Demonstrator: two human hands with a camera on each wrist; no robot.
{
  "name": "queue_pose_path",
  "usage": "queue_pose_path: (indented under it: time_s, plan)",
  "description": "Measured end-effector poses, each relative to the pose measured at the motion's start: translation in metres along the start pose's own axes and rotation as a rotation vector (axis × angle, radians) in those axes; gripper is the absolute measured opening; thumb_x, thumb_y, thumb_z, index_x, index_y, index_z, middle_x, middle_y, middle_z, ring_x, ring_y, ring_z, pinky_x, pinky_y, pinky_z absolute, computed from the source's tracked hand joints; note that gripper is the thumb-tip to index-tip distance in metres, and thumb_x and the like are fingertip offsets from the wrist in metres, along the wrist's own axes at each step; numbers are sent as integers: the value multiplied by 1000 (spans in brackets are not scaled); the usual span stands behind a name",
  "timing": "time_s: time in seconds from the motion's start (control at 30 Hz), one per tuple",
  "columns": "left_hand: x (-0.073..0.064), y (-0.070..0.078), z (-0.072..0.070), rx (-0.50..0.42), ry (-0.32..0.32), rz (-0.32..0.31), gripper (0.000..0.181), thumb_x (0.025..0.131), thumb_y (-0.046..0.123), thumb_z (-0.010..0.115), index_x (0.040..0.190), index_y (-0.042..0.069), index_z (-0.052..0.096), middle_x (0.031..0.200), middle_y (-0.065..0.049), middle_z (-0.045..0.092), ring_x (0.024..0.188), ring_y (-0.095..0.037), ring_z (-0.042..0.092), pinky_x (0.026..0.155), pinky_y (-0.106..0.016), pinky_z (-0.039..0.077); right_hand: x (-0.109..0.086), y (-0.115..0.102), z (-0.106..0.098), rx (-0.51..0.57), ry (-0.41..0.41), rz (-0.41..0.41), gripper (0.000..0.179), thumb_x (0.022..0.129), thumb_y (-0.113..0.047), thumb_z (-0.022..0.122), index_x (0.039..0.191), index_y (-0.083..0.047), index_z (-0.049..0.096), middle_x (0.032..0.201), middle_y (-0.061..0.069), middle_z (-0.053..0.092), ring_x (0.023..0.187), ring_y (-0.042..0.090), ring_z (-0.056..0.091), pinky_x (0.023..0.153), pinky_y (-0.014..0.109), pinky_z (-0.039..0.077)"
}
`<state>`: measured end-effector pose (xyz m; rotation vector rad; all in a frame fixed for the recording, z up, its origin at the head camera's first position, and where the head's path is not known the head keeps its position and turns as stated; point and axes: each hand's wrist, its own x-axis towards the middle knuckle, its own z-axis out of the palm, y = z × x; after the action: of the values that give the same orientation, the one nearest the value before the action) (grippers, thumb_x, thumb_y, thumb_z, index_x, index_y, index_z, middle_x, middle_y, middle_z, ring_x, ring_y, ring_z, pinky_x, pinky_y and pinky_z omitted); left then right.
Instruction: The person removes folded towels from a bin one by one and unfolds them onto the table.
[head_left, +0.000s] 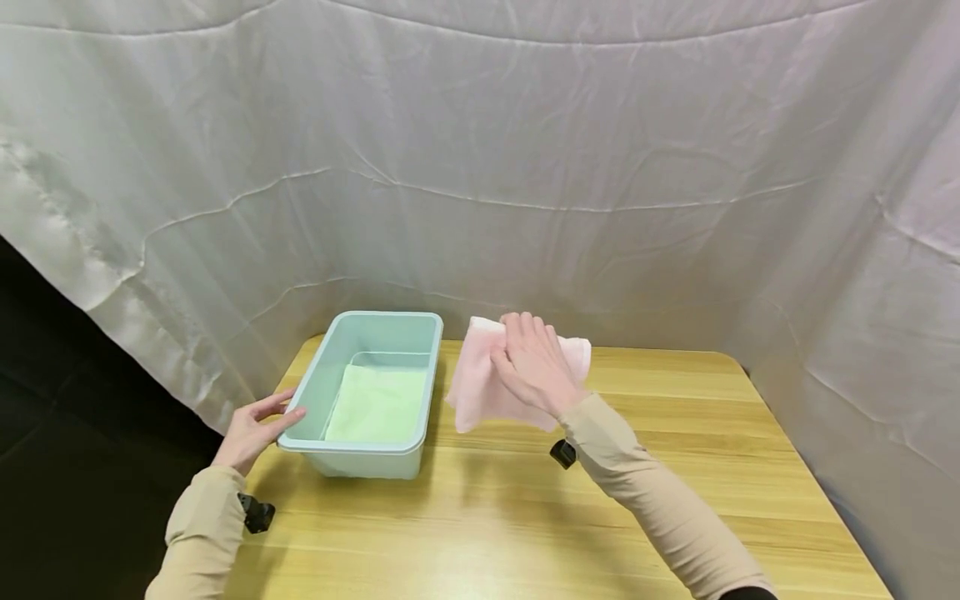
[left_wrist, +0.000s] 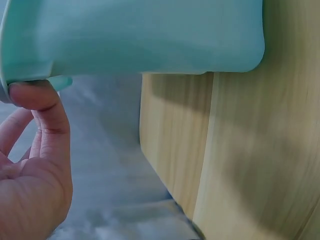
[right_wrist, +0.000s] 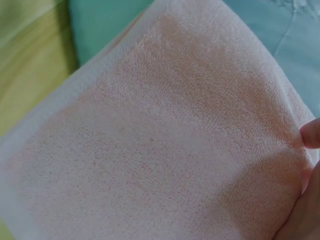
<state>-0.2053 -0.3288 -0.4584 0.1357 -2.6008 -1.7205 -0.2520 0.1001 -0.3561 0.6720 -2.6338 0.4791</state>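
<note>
A pale blue-green plastic basin [head_left: 367, 462] stands at the left of the table, with a light green towel [head_left: 378, 404] lying flat on its bottom. My left hand [head_left: 255, 429] holds the basin's rim at its near left corner. In the left wrist view, a fingertip [left_wrist: 32, 95] presses up under that rim. Right of the basin, my right hand [head_left: 536, 362] grips a pink towel [head_left: 480, 379] by its upper part, and the cloth hangs down over the table. The pink towel [right_wrist: 150, 135] fills most of the right wrist view, pinched at the right edge.
The wooden table [head_left: 675, 467] extends to the right and toward the front. A grey curtain [head_left: 525, 167] hangs behind it and at both sides. Dark fabric [head_left: 67, 433] lies at the far left.
</note>
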Motion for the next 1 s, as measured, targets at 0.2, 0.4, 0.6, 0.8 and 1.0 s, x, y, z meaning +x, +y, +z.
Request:
queue_pose_path:
  time_s: [0.2,0.4,0.6,0.8,1.0]
  plan:
    - [2,-7,-11,3,21,17,66,96,26,70,146,-8,45,95,19,63,84,4,55,67,-18,52,-14,13,16,76,-81,74,38,99,-22,40,123,4,51,104,16,57,96,33,51,83,40,43]
    - [2,-3,-12,110,58,40,60,99,24,66,144,-10,47,95,8,69,81,4,55,66,-16,50,-24,22,31,248,-156,133,25,102,-21,40,113,-1,49,101,13,52,95,29,48,89,43,42]
    - [-7,21,12,337,233,214,53,100,22,61,140,-9,50,127,-35,60,107,-35,61,93,-34,49,-33,29,40,403,-181,161,28,104,-20,45,122,1,47,107,15,55,97,28,52,90,44,48]
    - [-14,62,78,243,333,633,44,87,-1,70,129,-8,60,115,-30,66,107,-42,55,95,-35,37,-40,36,49,568,-229,225,29,106,-21,48,125,1,46,109,17,56,95,25,54,82,35,48]
    - [-26,99,137,120,97,712,49,91,3,69,138,-1,56,116,-20,68,112,-37,61,102,-35,49,-44,42,55,686,-225,265,31,106,-23,50,125,1,50,114,20,60,104,29,59,90,38,50]
